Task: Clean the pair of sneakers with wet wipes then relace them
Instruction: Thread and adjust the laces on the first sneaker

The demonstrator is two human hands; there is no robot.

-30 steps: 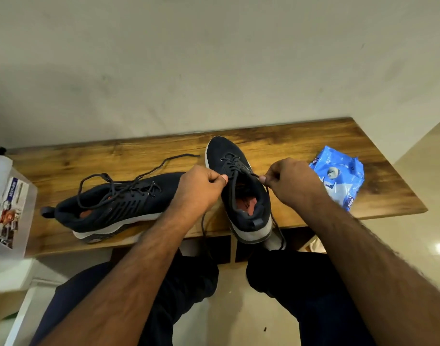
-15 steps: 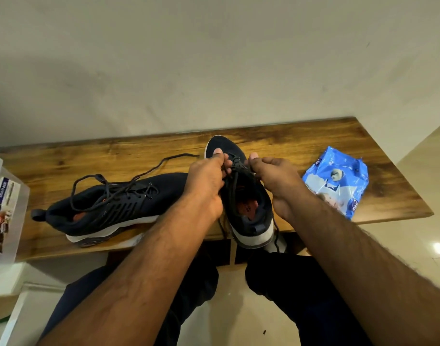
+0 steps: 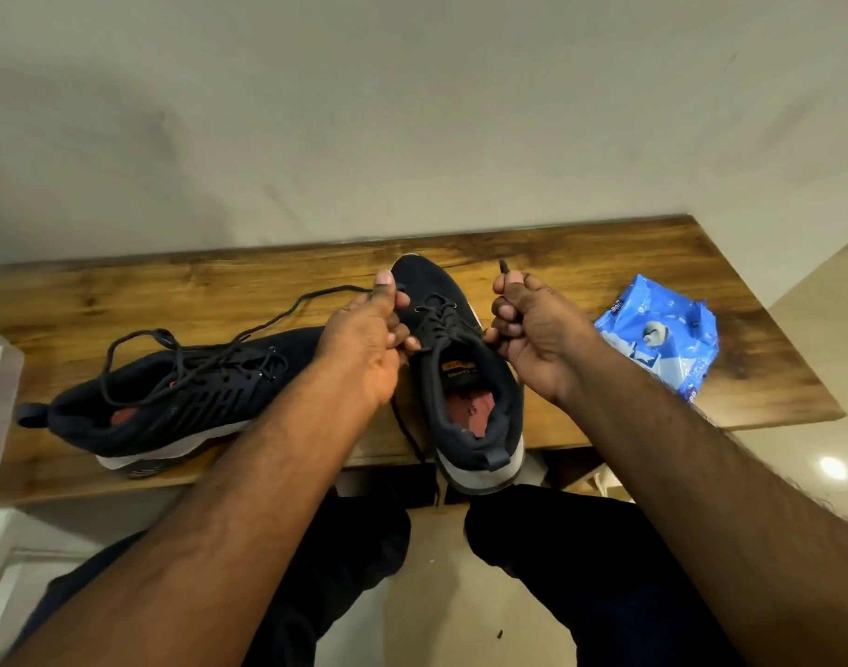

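both hands at the upright sneaker [image 3: 460, 377] on the wooden bench [image 3: 604, 252], heel hanging off the near edge. left hand [image 3: 364, 344] and right hand [image 3: 537, 339] each closed around one end of its lace [image 3: 436, 320]. second sneaker [image 3: 171, 402] lies tipped on its side to the left, laced loosely. blue wet wipes pack [image 3: 662, 334] sits right.

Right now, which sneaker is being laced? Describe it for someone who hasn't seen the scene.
On the wooden table, two dark sneakers sit left of a blue wipes pack. It's the upright sneaker, heel toward the person, between the left hand and right hand; the other sneaker lies sideways.
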